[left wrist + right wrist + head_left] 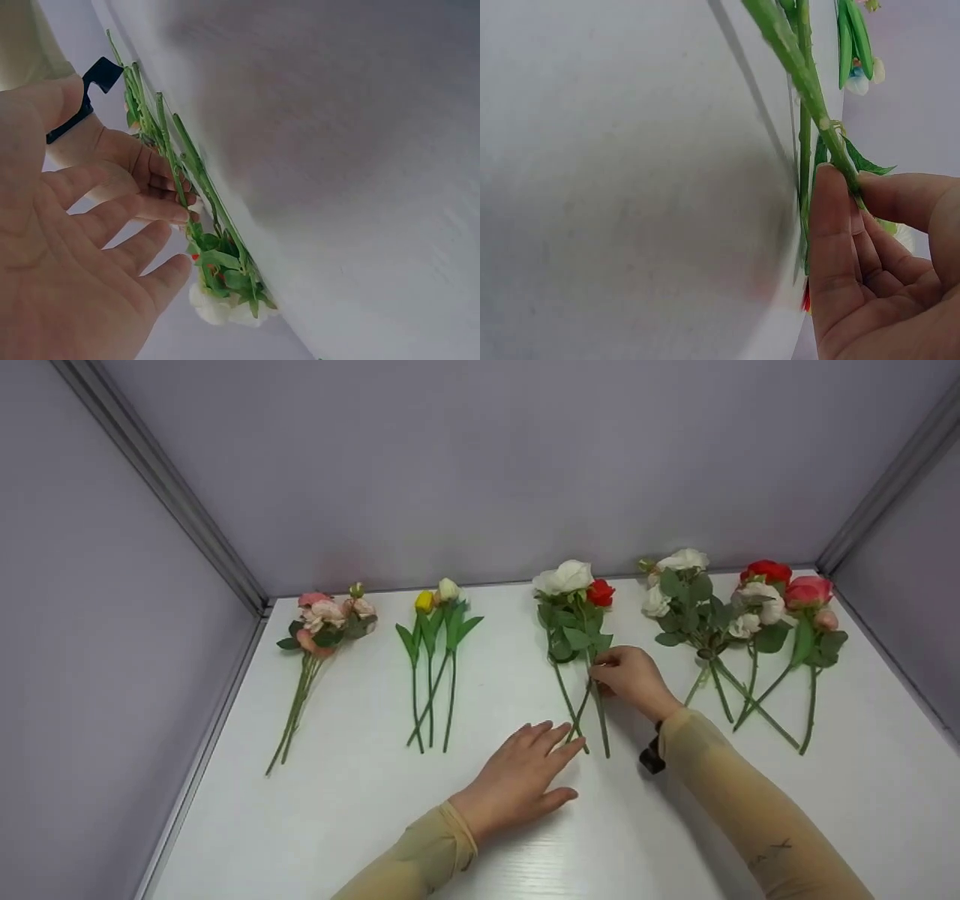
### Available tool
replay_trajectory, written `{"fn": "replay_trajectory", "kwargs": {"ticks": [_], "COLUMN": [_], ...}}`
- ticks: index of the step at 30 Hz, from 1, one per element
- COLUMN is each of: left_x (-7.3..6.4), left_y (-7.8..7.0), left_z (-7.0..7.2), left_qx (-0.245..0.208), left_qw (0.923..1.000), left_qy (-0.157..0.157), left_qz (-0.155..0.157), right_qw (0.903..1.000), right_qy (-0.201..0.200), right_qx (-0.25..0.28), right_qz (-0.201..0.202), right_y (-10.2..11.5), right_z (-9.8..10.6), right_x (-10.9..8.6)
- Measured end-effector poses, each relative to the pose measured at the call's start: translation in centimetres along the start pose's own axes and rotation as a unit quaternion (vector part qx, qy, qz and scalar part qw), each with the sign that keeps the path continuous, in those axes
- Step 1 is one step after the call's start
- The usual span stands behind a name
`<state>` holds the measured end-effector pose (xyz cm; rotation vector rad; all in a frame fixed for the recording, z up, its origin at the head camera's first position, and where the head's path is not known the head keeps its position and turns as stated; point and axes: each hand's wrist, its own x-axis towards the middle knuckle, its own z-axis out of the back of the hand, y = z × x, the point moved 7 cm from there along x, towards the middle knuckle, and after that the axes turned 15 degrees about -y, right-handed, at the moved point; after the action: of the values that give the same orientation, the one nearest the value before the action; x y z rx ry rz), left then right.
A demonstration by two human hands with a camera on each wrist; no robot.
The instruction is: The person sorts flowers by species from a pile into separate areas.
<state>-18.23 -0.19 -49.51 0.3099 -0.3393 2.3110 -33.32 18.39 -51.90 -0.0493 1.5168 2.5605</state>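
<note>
Pinching a green stem [787, 56] between the thumb and fingers of the right hand [634, 679], so going with a pretty narrow grip on that side. Working at the middle bunch [574, 619] here, lying on a white surface [337, 817] with blooms toward the back wall [480, 472] and stem ends pointing to the front. Showing big white blooms [566, 577] up top, a red bloom [600, 592] at the right edge, leaves just below and bare stems crossing lower down. Not being able to tell the exact bloom on the pinched stem, though.

Holding the left hand [517, 784] wide, fingers nearly straight and spread, right by the lower stem ends. Not being able to tell about actual contact there. Wearing a black strap [652, 754] on the right wrist and yellowish sleeves [757, 802] on both arms.

Having more flowers on both sides, btw. Going left: getting tulips [425, 601], including a yellow one and a paler one, stems crossing lower down, then a pink bunch [324, 616] with stems slanting toward the front left. Going right: finding a leafy white bunch [684, 559], then another red flower [765, 571] and a pink flower [810, 592], with long stems crossing below. Catching metal strips [169, 484] along the wall corners too.
</note>
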Motion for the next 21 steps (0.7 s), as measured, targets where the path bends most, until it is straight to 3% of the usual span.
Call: {"fn": "replay_trajectory", "kwargs": {"ticks": [6,10,14,21], "left_x": [0.0,0.2,0.7,2.2], "left_y": [0.2,0.0,-0.5,-2.2], "left_z": [-0.4,-0.6,-0.7,-0.5], "left_qx": [0.004,0.005,0.006,0.015], "left_qw": [1.0000,0.9999,0.9998,0.9991], "left_qy": [0.006,0.014,0.020,0.016], "left_qz": [0.001,0.001,-0.006,-0.036], "right_qw": [0.9999,0.9994,0.9982,0.9958], "right_qy": [-0.008,-0.033,-0.058,-0.084], "right_qx": [0.007,0.002,0.000,-0.033], "right_qz": [-0.006,0.008,0.019,-0.013], "right_y": [-0.1,-0.3,-0.8,-2.8], "right_z": [0.9,2.7,5.4,11.3], "right_x": [-0.2,-0.2,-0.2,0.2]}}
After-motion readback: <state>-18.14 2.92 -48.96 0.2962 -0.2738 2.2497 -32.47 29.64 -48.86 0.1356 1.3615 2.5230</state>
